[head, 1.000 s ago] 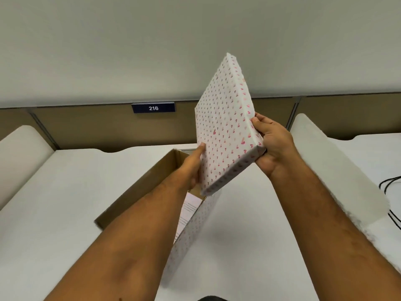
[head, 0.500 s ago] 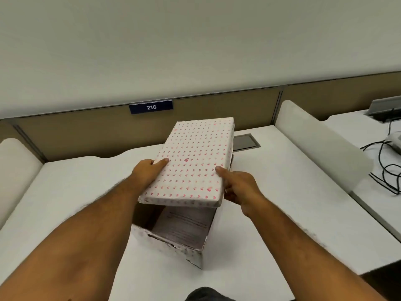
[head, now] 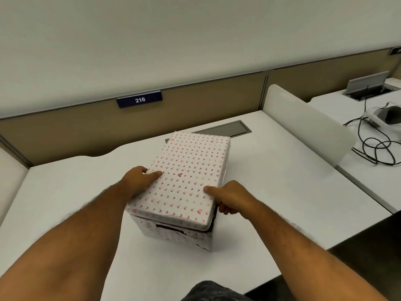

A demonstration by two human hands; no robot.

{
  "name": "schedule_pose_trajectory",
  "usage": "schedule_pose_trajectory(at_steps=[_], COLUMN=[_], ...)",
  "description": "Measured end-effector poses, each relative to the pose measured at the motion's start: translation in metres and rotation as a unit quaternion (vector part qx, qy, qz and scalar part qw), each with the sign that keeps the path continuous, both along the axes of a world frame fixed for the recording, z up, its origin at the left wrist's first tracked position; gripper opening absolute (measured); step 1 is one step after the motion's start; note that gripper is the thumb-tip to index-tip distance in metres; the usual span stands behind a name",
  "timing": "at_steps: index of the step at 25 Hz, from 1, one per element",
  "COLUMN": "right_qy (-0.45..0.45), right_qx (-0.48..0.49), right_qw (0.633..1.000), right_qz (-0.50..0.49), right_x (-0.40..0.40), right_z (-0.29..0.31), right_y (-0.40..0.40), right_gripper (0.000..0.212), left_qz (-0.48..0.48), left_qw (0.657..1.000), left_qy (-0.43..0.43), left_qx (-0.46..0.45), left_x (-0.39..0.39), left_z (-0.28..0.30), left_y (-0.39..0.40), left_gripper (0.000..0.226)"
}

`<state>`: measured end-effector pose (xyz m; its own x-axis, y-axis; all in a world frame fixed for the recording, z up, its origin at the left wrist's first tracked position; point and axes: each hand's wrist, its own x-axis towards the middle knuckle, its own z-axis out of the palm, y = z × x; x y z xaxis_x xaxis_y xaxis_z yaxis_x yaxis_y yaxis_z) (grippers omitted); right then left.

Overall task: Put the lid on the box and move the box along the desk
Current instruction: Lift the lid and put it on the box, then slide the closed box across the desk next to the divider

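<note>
Lid (head: pixel 186 177) and box (head: pixel 180 233), both in the same heart-print paper, are together near the middle of the counter (head: pixel 282 192), with the lid lying over the box's open top. Your left hand (head: pixel 138 179) holds the lid's left edge, thumb on top and fingers curled down the side; your right hand (head: pixel 230 198) holds the right edge the same way, so each grip is closed on the lid. Judging by the near right corner, where a dark gap shows under the lid's rim, the lid is not fully seated yet. You probably need to press that corner down until the rim sits even all round. The second half of the task looks untouched: the box has yet to be moved along the counter, and there is bare surface on both sides for that.
</note>
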<state>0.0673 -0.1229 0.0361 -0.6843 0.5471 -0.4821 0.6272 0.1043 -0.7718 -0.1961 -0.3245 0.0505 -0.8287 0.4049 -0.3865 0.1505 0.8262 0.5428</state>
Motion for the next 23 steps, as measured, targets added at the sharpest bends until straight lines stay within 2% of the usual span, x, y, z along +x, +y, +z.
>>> schedule_pose_trajectory(at_steps=[4, 7, 9, 12, 16, 18, 21, 23], right_qy=[-0.072, -0.129, -0.152, -0.138, -0.126, -0.133, -0.117, -0.062], right_qx=[0.05, 0.034, 0.015, -0.012, -0.011, -0.007, 0.065, 0.124], right_qw=[0.994, 0.987, 0.982, 0.985, 0.988, 0.987, 0.99, 0.99], right_qz=[0.059, 0.093, 0.111, 0.103, 0.09, 0.09, 0.054, -0.015], right_x=[-0.003, 0.0, 0.001, -0.001, -0.005, -0.004, -0.013, -0.022], right_z=[0.004, 0.005, 0.005, 0.004, 0.003, 0.004, 0.01, 0.009], right_y=[0.008, 0.019, 0.024, 0.024, 0.023, 0.024, 0.019, 0.012], right_gripper=[0.062, 0.058, 0.06, 0.064, 0.06, 0.067, 0.086, 0.091], left_qz=[-0.016, -0.032, -0.035, -0.039, -0.037, -0.047, -0.072, -0.054], left_qw=[1.0, 0.999, 0.999, 0.999, 0.997, 0.997, 0.991, 0.986], left_qy=[-0.009, 0.023, 0.025, 0.022, 0.061, 0.062, 0.097, 0.152], left_qx=[0.003, 0.011, 0.004, 0.01, 0.029, 0.006, -0.048, -0.031], left_x=[0.006, 0.011, 0.015, 0.029, 0.037, 0.035, 0.032, 0.036], left_z=[-0.009, -0.011, -0.015, -0.031, -0.039, -0.038, -0.025, -0.018], left_y=[-0.007, -0.006, -0.009, -0.017, -0.018, -0.018, -0.014, -0.006], left_gripper=[0.092, 0.084, 0.087, 0.097, 0.095, 0.097, 0.106, 0.115])
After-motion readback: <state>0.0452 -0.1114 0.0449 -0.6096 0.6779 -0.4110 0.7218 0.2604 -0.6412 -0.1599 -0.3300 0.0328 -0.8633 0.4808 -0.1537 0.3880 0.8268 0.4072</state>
